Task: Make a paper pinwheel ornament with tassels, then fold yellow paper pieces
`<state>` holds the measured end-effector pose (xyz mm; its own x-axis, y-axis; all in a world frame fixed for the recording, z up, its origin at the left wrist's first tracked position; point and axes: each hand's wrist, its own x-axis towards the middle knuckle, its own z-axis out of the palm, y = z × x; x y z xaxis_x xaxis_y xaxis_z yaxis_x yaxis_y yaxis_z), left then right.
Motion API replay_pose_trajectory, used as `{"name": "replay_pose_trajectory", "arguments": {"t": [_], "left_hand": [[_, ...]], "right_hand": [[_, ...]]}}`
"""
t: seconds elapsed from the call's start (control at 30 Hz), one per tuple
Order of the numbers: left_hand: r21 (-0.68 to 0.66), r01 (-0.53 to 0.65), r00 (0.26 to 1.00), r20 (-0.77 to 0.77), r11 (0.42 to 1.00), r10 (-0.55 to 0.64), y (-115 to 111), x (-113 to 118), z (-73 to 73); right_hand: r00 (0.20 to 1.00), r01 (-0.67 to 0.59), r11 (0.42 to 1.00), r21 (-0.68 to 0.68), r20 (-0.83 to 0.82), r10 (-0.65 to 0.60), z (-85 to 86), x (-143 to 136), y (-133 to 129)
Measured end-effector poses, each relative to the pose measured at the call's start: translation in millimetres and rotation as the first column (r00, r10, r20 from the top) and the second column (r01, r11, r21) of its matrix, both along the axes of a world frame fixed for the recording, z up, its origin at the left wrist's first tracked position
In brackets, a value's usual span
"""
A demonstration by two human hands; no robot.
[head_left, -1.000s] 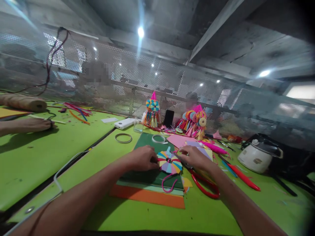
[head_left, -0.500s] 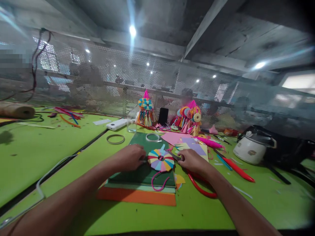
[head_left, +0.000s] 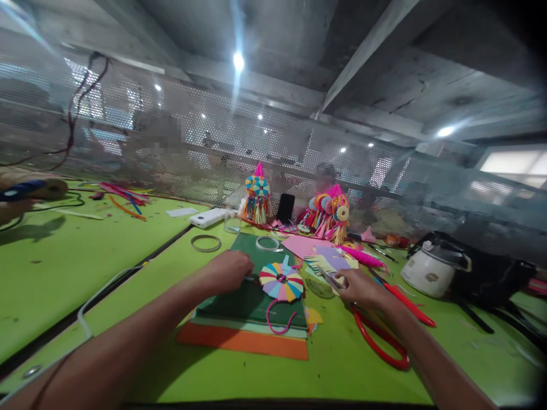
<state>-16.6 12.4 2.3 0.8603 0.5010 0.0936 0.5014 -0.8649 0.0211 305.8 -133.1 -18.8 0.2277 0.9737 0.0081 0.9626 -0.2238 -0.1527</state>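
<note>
The right hand (head_left: 356, 286), grasping red-handled scissors (head_left: 372, 347), had withdrawn rightward from the paper disc (head_left: 282, 291), leaving it untouched on the green sheet (head_left: 239, 304). The left hand (head_left: 233, 270) was curled, its contents indeterminable.

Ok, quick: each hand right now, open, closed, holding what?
Left hand: fingers curled; whether it holds anything cannot be told.
Right hand: closed on the red-handled scissors.

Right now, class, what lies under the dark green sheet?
Pale green paper and orange paper show beyond the near edge of the dark green sheet. How far they extend underneath, and whether anything else lies there, is covered.
</note>
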Motion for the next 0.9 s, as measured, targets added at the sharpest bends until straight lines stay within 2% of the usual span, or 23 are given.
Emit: {"name": "replay_pose_trajectory", "arguments": {"t": [0.13,0.27,0.33,0.4,0.43,0.47,0.5,0.57,0.6,0.63,0.7,0.8,0.9], "left_hand": [[0.075,-0.030,0.994,-0.102,0.997,0.038,0,-1,1.3],[0.086,-0.047,0.990,-0.126,0.995,0.058,1,-3,0.6],[0.111,-0.052,0.990,-0.127,0.993,0.066,3,-4,-0.6],[0.126,-0.067,0.991,-0.110,0.990,0.081,6,-4,-2.3],[0.128,-0.078,0.991,-0.099,0.989,0.091,7,-4,-3.3],[0.128,-0.088,0.991,-0.090,0.988,0.100,8,-5,-4.3],[0.124,-0.092,0.991,-0.084,0.988,0.103,10,-5,-5.1],[0.124,-0.088,0.993,-0.073,0.988,0.098,11,-5,-6.0],[0.130,-0.086,0.994,-0.058,0.988,0.094,11,-5,-6.0],[0.138,-0.085,0.995,-0.031,0.987,0.090,10,-5,-5.5],[0.150,-0.083,0.995,0.060,0.985,0.075,8,-4,-3.4],[0.116,-0.016,0.980,0.197,0.993,-0.007,1,-1,0.9],[0.008,0.103,0.966,0.237,0.995,-0.102,-8,3,3.6]], "right_hand": [[0.982,0.173,0.985,-0.010,0.074,-0.171,-1.5,19,5],[0.968,0.234,0.972,-0.025,0.102,-0.231,-0.8,28,8],[0.960,0.254,0.967,-0.002,0.123,-0.252,5.0,19,8],[0.960,0.239,0.969,0.067,0.137,-0.246,16.0,-5,7],[0.969,0.188,0.971,0.145,0.132,-0.207,22.7,-23,6],[0.992,0.056,0.981,0.185,0.104,-0.076,29.3,-44,3],[0.992,-0.117,0.973,0.198,0.059,0.107,34.7,-66,0],[0.903,-0.425,0.893,0.148,-0.008,0.430,38.9,-110,-9],[0.859,-0.510,0.853,0.110,0.001,0.513,36.6,-128,-13],[0.844,-0.537,0.840,0.083,0.032,0.536,31.5,-142,-17],[0.855,-0.512,0.855,0.083,0.137,0.499,15.5,-160,-22],[0.870,-0.476,0.870,0.132,0.218,0.443,-8.0,-164,-21],[0.920,-0.390,0.899,0.201,0.125,0.371,-14.0,-165,-18]]}}
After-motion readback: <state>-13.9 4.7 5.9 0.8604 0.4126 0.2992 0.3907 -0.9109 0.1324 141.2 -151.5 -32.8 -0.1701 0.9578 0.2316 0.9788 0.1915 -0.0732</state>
